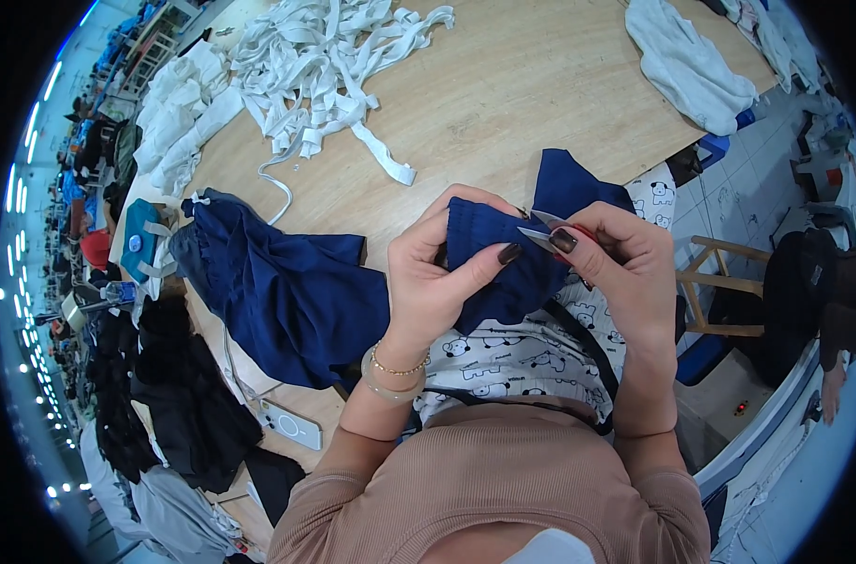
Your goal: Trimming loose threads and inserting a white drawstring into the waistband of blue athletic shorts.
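Step in hand: trimming at the edge of a dark blue garment (489,258) with a small thread snipper (541,233); this is my reading of the pose.
Left hand: the left hand (437,273) is closed round a bunched fold of the garment, thumb laid across the front, fingers curled behind, so the cloth is pinched firm.
Right hand: the right hand (625,263) is closed on the snipper, thumb pressing on top; the metal tip points toward 9 o'clock and meets the cloth just beside the left thumb.
Blades: whether they are apart or pressed together is hard to tell at this size.
Where the garment is: held up over the lap, at the middle of the view, with more blue cloth (287,291) trailing off toward 8 o'clock onto the wooden table (522,94).
Doing it well: keep the fold taut between the left thumb and fingers so any loose thread stands clear; bring only the tip in; cut close but flat to the seam so the fabric itself is not nicked.
Risk: the left thumb sits very near the tip, so a short, small squeeze looks safer than a push.
Around: white fabric strips (324,66) at 11 o'clock, a white garment (686,66) at 1 o'clock, a phone (291,425) at 7 o'clock, printed white cloth (512,357) on the lap.
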A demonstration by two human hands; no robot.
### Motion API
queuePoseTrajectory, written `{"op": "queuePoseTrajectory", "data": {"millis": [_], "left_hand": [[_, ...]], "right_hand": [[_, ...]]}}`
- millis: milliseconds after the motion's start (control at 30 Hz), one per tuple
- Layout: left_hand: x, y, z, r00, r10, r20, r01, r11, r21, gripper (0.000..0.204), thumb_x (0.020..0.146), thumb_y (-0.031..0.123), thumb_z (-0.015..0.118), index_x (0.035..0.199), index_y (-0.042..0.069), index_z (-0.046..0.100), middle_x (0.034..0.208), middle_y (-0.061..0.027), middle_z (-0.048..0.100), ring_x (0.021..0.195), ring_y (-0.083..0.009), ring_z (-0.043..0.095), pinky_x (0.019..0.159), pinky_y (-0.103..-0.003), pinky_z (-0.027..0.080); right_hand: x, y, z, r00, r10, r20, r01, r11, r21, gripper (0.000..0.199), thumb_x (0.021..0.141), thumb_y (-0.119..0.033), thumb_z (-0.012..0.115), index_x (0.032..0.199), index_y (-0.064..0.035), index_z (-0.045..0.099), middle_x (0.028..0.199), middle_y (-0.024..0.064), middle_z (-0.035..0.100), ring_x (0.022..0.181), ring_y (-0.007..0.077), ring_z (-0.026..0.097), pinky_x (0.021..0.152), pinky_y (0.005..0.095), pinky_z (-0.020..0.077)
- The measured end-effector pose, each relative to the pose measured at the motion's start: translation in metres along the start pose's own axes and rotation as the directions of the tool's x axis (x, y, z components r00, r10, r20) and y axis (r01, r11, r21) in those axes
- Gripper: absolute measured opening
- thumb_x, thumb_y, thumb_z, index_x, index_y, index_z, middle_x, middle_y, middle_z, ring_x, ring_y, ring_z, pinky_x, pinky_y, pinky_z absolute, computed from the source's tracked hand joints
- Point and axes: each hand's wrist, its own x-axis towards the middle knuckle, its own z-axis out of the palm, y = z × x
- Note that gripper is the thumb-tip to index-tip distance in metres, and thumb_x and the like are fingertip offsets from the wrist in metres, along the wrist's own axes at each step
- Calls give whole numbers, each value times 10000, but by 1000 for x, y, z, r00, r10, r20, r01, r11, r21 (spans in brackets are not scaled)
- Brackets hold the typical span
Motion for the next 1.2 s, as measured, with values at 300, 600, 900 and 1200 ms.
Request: {"op": "queuePoseTrajectory", "data": {"millis": [300, 600, 900, 1200], "left_hand": [[1, -1, 0, 998, 59, -12, -58, 995, 82, 163, 751, -32, 657, 911, -63, 653, 1003, -104, 597, 866, -139, 579, 759, -238, 463], [3, -2, 0, 996, 94, -7, -92, 989, 118, 161, 743, -29, 662, 901, -62, 654, 1001, -105, 600, 860, -140, 580, 752, -238, 461], [1, 2, 1, 1000, -16, -21, 16, 1000, -8, 180, 762, -20, 665, 934, -65, 642, 1009, -96, 591, 870, -132, 580, 759, -231, 467], [1, 1, 2, 1000, -8, -17, 8, 1000, -20, 180, 751, -11, 684, 919, -61, 648, 1010, -93, 589, 872, -133, 582, 761, -232, 468]], "right_hand": [[-2, -5, -5, 1000, -4, 3, 5, 978, -210, 99, 834, -82, 662, 842, 16, 646, 679, -20, 581, 592, 10, 468, 520, 143, 327], [-1, -4, -2, 1000, 1, -4, -2, 980, -201, 92, 837, -75, 654, 848, 16, 649, 680, -17, 583, 599, 11, 476, 526, 143, 335], [4, 11, 4, 999, 17, 40, -22, 991, 130, 146, 861, -129, 646, 858, 17, 643, 667, -13, 583, 571, 3, 447, 480, 156, 289], [6, 19, 12, 989, 100, 110, -143, 840, 523, 125, 880, -124, 616, 870, -1, 632, 644, -22, 566, 515, -3, 417, 437, 146, 261]]}}
